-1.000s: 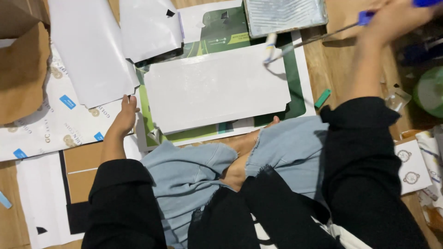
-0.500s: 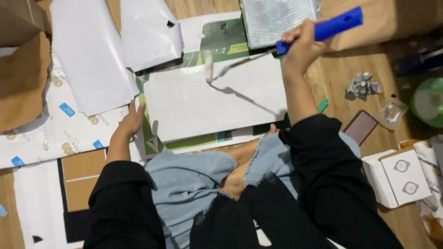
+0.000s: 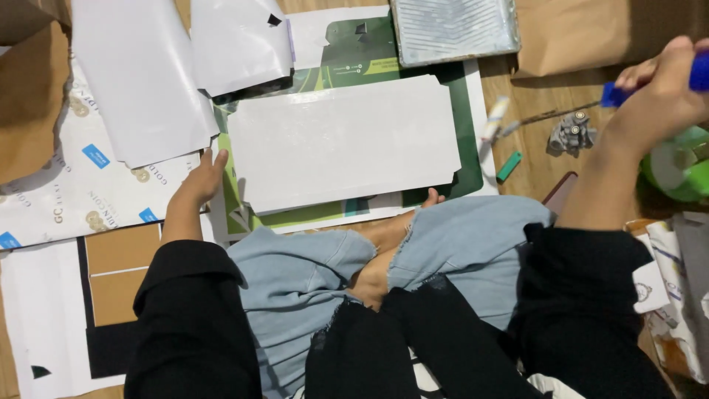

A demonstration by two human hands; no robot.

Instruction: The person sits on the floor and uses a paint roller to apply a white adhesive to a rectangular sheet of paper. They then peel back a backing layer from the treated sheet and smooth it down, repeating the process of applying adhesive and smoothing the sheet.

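My left hand (image 3: pixel 198 181) rests flat on the floor with fingers spread, touching the left edge of a white cut cardboard sheet (image 3: pixel 343 140). That sheet lies on a green cutting mat (image 3: pixel 465 125). My right hand (image 3: pixel 661 89) is raised at the far right, closed around a blue-handled brush (image 3: pixel 613 94); its thin shaft and pale tip (image 3: pixel 493 122) reach left toward the mat. My knees in torn light-blue jeans (image 3: pixel 473 244) fill the lower middle.
Glossy white sheets (image 3: pixel 140 81) and printed wrapping paper (image 3: pixel 66 199) lie at left. A grey tray (image 3: pixel 454 29) and brown paper (image 3: pixel 583 33) sit at the top. A metal clip (image 3: pixel 570 133), a small green piece (image 3: pixel 509 166) and a green tape roll (image 3: pixel 683 166) are at right.
My right hand has swung from above the sheet out to the far right, carrying the blue-handled brush away from the white cardboard. The left hand has stayed put.
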